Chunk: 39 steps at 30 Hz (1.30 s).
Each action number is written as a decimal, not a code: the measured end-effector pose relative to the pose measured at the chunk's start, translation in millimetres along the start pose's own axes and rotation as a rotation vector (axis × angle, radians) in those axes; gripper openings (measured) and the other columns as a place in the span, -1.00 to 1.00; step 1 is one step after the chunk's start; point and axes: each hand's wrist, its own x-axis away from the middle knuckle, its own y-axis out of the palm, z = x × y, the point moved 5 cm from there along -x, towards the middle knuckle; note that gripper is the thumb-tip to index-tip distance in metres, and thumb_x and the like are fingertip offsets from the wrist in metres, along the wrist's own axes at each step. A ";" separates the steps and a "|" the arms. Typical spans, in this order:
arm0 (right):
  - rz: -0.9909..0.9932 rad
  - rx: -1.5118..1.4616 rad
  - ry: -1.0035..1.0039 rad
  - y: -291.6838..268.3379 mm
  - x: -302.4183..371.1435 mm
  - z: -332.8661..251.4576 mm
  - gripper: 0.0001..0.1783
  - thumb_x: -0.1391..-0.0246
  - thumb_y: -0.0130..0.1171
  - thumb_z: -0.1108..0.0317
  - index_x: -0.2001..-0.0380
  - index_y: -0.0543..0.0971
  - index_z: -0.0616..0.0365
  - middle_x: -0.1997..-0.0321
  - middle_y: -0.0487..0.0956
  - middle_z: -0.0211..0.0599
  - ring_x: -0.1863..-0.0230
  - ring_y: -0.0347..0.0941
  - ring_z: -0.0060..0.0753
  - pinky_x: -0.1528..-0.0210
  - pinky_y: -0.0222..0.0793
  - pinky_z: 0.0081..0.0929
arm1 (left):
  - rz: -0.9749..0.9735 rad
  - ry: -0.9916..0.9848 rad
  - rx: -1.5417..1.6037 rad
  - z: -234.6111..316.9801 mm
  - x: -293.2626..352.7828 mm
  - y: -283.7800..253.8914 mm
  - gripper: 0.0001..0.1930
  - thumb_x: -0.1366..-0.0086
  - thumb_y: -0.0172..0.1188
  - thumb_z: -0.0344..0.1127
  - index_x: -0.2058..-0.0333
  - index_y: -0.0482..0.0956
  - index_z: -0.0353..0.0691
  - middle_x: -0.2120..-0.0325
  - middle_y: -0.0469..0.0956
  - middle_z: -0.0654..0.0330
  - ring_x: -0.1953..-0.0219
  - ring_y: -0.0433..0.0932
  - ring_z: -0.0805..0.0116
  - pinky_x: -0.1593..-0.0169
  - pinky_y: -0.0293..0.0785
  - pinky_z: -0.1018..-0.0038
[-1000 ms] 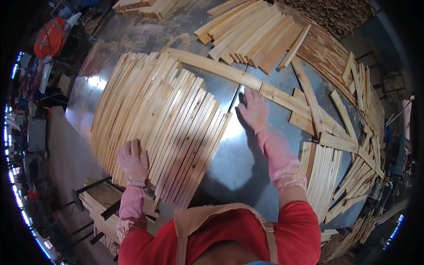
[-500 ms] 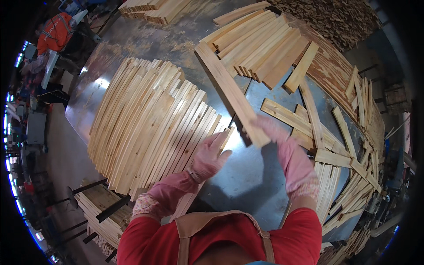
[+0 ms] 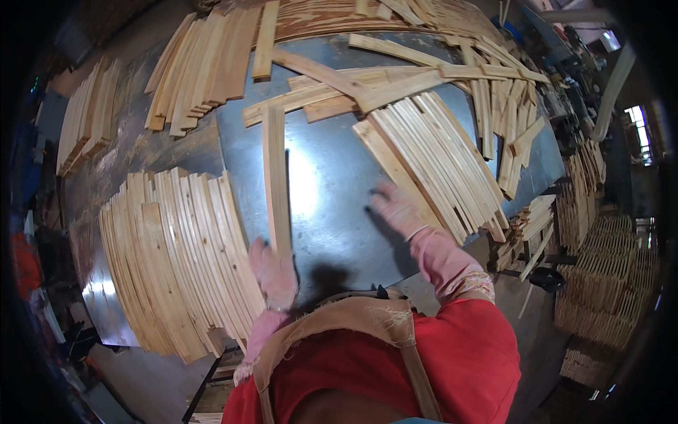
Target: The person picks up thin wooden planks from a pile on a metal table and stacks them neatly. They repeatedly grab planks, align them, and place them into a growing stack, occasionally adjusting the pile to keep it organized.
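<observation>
My left hand [image 3: 274, 277], in a pink glove, grips the near end of a long wooden board [image 3: 276, 177]. That board points away from me over the metal table. To its left lies a wide row of wooden slats [image 3: 166, 254], packed side by side. My right hand [image 3: 395, 208], gloved too, is open and holds nothing. It hovers over the table beside a second row of slats [image 3: 431, 159], its fingers pointing up and left. A wider board [image 3: 397, 173] lies along the left side of that row.
Loose boards [image 3: 318, 81] lie crossed beyond the metal table's [image 3: 321, 233] middle. More boards lie fanned at the far left [image 3: 205, 63]. A jumble of offcuts [image 3: 505, 106] covers the far right. Stacked slats [image 3: 607, 283] stand beyond the right edge.
The view has turned right. My right hand has let go of the long board and moved to the right-hand row. The board now lies near my left hand, which has taken its near end.
</observation>
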 end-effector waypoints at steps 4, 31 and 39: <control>0.427 0.256 0.186 -129.4 -19.2 154.7 -0.27 -0.20 0.24 -0.10 -0.26 0.63 0.25 -0.09 0.71 0.28 -0.20 0.59 0.33 -0.31 0.48 0.02 | -0.001 -0.110 -0.537 -46.0 64.1 -2.2 -0.16 -0.30 0.40 -0.22 -0.51 0.30 -0.25 -0.44 0.32 -0.17 -0.47 0.28 -0.20 -0.59 0.08 -0.01; -0.164 0.220 0.335 -198.2 -41.6 295.5 0.13 -0.23 0.38 -0.23 -0.56 0.26 0.40 -0.45 0.53 0.20 -0.47 0.47 0.04 -0.48 0.31 -0.30 | -0.292 -0.227 0.572 254.2 68.4 281.0 -0.04 -0.39 0.33 0.07 -0.59 0.14 -0.27 -0.41 0.32 -0.31 -0.42 0.40 -0.24 -0.49 0.33 0.11; -0.222 -0.185 0.272 -149.9 -0.1 289.2 -0.12 -0.29 0.31 -0.17 -0.38 0.50 0.38 -0.28 0.66 0.22 -0.34 0.57 0.15 -0.39 0.39 -0.19 | -0.285 -0.277 0.363 217.1 92.6 239.6 -0.30 -0.42 0.16 0.00 -0.48 0.35 -0.02 -0.17 0.52 -0.26 -0.27 0.52 -0.28 -0.39 0.42 -0.01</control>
